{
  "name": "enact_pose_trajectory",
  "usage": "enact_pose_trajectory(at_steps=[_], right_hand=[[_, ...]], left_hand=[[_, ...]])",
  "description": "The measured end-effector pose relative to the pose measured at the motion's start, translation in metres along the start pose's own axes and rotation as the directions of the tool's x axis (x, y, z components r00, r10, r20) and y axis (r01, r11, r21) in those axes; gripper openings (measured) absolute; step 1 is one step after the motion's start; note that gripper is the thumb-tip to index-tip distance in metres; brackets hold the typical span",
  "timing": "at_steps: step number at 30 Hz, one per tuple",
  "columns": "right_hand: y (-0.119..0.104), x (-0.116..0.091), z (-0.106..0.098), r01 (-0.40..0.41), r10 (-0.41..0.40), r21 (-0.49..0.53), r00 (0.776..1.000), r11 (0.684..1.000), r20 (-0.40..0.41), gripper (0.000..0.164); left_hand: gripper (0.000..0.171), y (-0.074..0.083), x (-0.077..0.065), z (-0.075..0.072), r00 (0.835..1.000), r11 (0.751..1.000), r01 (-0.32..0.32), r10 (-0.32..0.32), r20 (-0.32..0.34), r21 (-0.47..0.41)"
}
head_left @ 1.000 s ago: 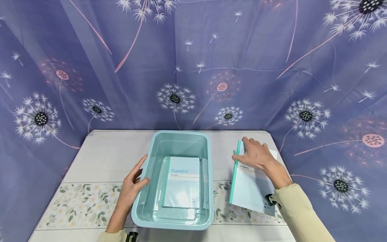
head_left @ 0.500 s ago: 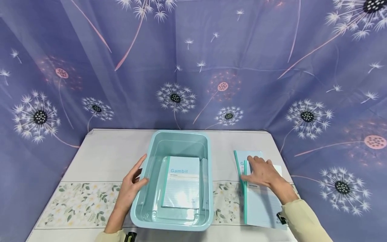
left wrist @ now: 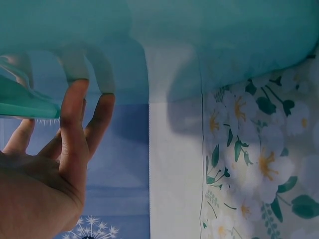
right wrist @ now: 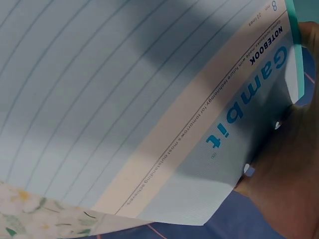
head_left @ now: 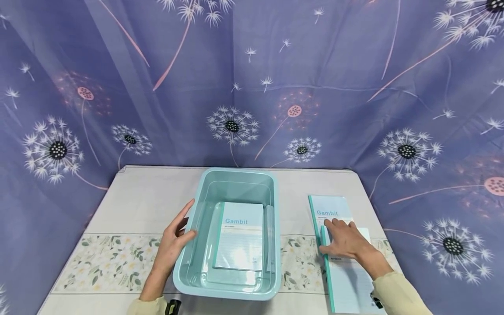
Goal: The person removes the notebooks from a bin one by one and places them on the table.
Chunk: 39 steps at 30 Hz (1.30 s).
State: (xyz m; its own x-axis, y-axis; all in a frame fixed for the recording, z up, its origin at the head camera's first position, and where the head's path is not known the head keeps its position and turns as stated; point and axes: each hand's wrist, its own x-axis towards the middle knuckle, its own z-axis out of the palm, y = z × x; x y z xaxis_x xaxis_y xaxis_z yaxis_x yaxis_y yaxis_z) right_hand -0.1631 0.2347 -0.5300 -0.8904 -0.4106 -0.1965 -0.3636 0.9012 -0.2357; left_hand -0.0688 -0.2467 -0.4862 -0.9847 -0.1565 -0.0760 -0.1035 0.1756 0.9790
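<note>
In the head view my right hand point(head_left: 346, 239) grips the upper end of a notebook point(head_left: 352, 284) with a green spine. The thumb lies at the spine side and the fingers reach the top edge. The printed cover of this notebook point(right wrist: 174, 114) fills much of the right wrist view. Partly beneath it lies another Gambit notebook point(head_left: 328, 208). My left hand point(head_left: 171, 240) is at the left side of a light teal plastic bin point(head_left: 226, 294); its extended fingers touch the outer wall in the left wrist view. A further Gambit notebook point(head_left: 240, 238) lies flat inside the bin.
A narrow bluish item point(head_left: 269, 238) stands along the bin's right inner wall. The bin rests on a white tablecloth point(head_left: 149, 197) with a floral band. A purple dandelion curtain point(head_left: 252, 87) encloses the back and sides.
My right hand has drawn its notebook toward the front and slightly right, exposing the Gambit notebook beneath. The left hand and bin stay in place; the head view shifts slightly.
</note>
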Motion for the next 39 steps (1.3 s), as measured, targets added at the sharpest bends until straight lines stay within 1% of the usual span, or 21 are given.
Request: enact_pose_trajectory(at_steps=[5, 11, 17, 24, 28, 32, 34, 36, 39], right_hand=[[-0.001, -0.001, 0.018, 0.007, -0.007, -0.012, 1.0, 1.0, 0.002, 0.091], [0.003, -0.004, 0.028, -0.006, 0.006, -0.011, 1.0, 1.0, 0.008, 0.091], [0.01, -0.006, 0.035, 0.019, -0.02, -0.035, 0.998, 0.999, -0.051, 0.087], [0.013, -0.008, 0.045, 0.057, -0.062, -0.056, 0.993, 0.997, -0.104, 0.074], [0.013, -0.01, 0.045, 0.057, -0.06, -0.03, 0.989, 0.998, -0.132, 0.07], [0.013, -0.01, 0.041, 0.031, -0.027, 0.03, 0.99, 0.999, -0.137, 0.08], [0.013, -0.008, 0.039, 0.015, -0.008, 0.052, 0.989, 0.999, -0.146, 0.081], [0.013, -0.007, 0.036, 0.009, 0.002, 0.067, 0.986, 0.998, -0.167, 0.08], [0.012, -0.006, 0.032, 0.014, 0.002, 0.071, 0.976, 0.997, -0.216, 0.07]], left_hand=[[0.08, -0.002, -0.003, -0.001, 1.0, 1.0, 0.004, -0.004, -0.01, 0.005], [0.08, -0.003, -0.004, 0.001, 1.0, 1.0, 0.024, -0.024, -0.012, 0.008], [0.08, -0.003, -0.002, 0.001, 1.0, 1.0, 0.004, -0.004, -0.018, 0.004], [0.08, 0.0, -0.002, 0.003, 1.0, 1.0, -0.013, 0.013, -0.01, -0.001], [0.08, 0.0, -0.002, 0.003, 1.0, 1.0, -0.014, 0.014, -0.011, -0.006], [0.08, 0.0, -0.001, 0.003, 1.0, 1.0, -0.013, 0.013, -0.013, -0.007], [0.08, -0.001, -0.001, 0.002, 1.0, 1.0, -0.015, 0.015, -0.013, -0.003], [0.08, -0.001, 0.0, 0.002, 1.0, 1.0, -0.01, 0.01, -0.015, 0.0], [0.08, -0.001, 0.0, 0.002, 1.0, 1.0, -0.013, 0.013, -0.011, -0.004]])
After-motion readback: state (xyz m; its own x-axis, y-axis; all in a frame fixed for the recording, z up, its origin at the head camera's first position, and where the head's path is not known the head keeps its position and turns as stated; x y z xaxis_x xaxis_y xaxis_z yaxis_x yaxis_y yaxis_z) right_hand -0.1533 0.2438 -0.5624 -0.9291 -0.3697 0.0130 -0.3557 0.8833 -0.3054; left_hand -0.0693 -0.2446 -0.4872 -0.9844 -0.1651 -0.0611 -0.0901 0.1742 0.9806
